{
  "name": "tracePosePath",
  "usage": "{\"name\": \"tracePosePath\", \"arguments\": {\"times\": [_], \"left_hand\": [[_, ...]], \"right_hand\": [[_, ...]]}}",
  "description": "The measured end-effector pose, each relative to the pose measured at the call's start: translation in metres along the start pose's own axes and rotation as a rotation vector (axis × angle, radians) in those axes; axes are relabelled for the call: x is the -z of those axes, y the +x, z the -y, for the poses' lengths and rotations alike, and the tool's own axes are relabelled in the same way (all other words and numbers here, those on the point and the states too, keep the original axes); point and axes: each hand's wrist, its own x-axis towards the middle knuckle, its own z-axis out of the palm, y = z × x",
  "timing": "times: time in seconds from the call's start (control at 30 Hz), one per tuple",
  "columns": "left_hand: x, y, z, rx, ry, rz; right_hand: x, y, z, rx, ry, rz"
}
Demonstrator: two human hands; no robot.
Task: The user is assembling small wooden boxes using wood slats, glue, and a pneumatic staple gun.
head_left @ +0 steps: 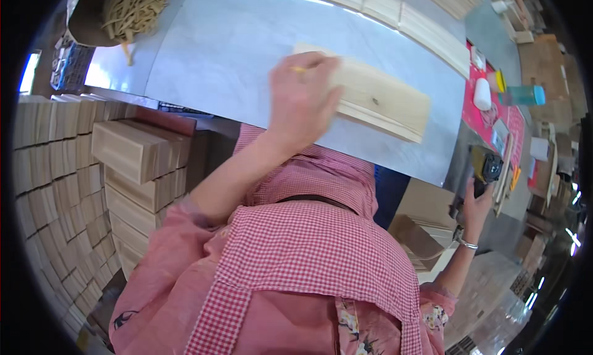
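My left hand (302, 102), slightly blurred, is closed over the left part of a short stack of pale wooden boards (383, 99). The stack lies at a slant on the grey-blue tabletop, its top board showing a small dark knot. Something thin and yellow circles one of the fingers; whether ring or band I cannot tell. Off to the right, my right hand (479, 204) is wrapped round the handle of a black-and-yellow power tool (485, 165) by the table's right end. The palm side of both hands is hidden.
Long pale slats (383, 8) line the table's far edge. A container of tan bands (136, 12) sits at the far left, above high stacks of wood pieces (58, 170). Rightward, a red cloth (472, 108) carries a white bottle (482, 94) beside a teal bottle (522, 95).
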Motion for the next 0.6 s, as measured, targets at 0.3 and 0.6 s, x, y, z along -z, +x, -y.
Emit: {"name": "tracePosePath", "arguments": {"times": [0.3, 0.6], "left_hand": [[0.037, -0.034, 0.021, 0.673, -0.310, 0.005], [0.036, -0.038, 0.017, 0.719, -0.291, -0.058]], "right_hand": [[-0.043, 0.049, -0.157, 0.015, -0.493, -0.125], [-0.099, -0.019, 0.086, 0.200, 0.395, -0.078]]}}
